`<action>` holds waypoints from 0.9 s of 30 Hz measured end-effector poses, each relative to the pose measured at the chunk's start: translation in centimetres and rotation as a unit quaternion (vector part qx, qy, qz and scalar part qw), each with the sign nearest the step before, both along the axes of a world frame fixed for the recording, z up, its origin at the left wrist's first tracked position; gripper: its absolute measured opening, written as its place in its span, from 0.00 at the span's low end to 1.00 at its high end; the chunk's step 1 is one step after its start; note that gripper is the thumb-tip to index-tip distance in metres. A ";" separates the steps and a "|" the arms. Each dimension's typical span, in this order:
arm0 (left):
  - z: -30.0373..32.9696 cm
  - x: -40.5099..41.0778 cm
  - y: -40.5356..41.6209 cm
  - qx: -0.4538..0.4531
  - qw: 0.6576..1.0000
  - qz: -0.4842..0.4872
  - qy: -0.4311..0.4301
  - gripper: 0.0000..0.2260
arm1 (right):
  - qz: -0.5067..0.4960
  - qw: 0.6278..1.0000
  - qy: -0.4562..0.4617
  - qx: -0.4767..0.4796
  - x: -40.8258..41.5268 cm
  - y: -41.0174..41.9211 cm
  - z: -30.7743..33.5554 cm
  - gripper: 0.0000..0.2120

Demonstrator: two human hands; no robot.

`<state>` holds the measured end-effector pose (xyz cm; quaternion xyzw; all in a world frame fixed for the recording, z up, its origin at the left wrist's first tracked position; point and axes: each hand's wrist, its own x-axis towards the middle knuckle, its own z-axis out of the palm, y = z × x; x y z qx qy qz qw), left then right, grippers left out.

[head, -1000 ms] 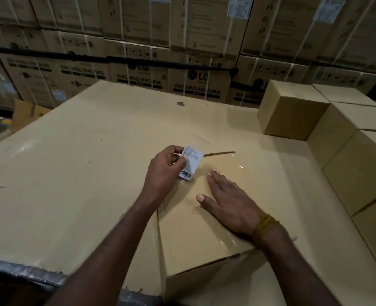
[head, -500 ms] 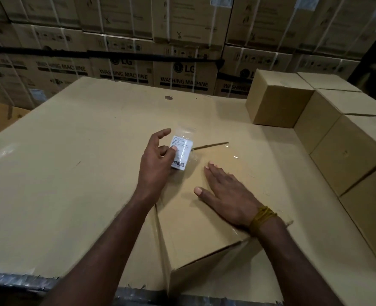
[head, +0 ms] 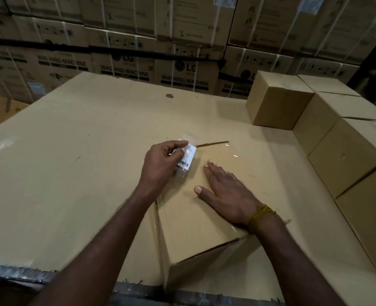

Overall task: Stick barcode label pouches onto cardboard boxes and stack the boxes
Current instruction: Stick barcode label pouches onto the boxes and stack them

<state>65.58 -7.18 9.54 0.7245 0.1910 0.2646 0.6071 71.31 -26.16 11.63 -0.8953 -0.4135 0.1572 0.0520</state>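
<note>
A plain cardboard box [head: 191,219] lies in front of me on the cardboard-covered work surface [head: 72,173]. My right hand [head: 224,193] rests flat on the box's top, fingers spread, with a yellow-brown band on the wrist. My left hand [head: 162,164] pinches a clear barcode label pouch [head: 188,156] with a white printed label inside. The pouch sits at the box's far left corner, just above or touching the top; I cannot tell which.
A row of plain cardboard boxes [head: 346,155] runs along the right side, with one more box [head: 277,102] at the far right of the surface. Stacked washing machine cartons [head: 182,51] form a wall behind. The near edge of the surface is torn.
My left hand's index finger, raised half a second ago, has curled back onto the pouch. The pouch stays at the box's far left corner. My right hand has stayed flat on the box.
</note>
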 end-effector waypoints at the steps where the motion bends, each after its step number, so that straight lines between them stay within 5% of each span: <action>1: -0.1 -0.1 0.0 -0.004 1.000 -0.002 -0.001 0.12 | 0.005 1.000 0.006 0.002 -0.9 -1.1 0.1 0.37; 6: 0.0 0.1 0.0 -0.004 1.000 -0.005 -0.012 0.12 | 0.019 0.999 0.020 -0.017 -3.8 -5.3 0.8 0.41; 16: 0.2 0.1 -0.2 0.026 0.999 -0.018 0.012 0.13 | 0.017 0.999 0.047 0.000 0.1 -0.7 0.7 0.37; 21: 0.1 0.2 -0.2 0.027 0.999 -0.012 0.012 0.12 | 0.026 0.997 0.071 0.009 -2.9 -4.8 1.4 0.46; 27: 0.2 0.2 -0.2 0.038 0.999 -0.020 0.025 0.12 | 0.024 0.997 0.069 -0.002 2.0 1.0 0.9 0.34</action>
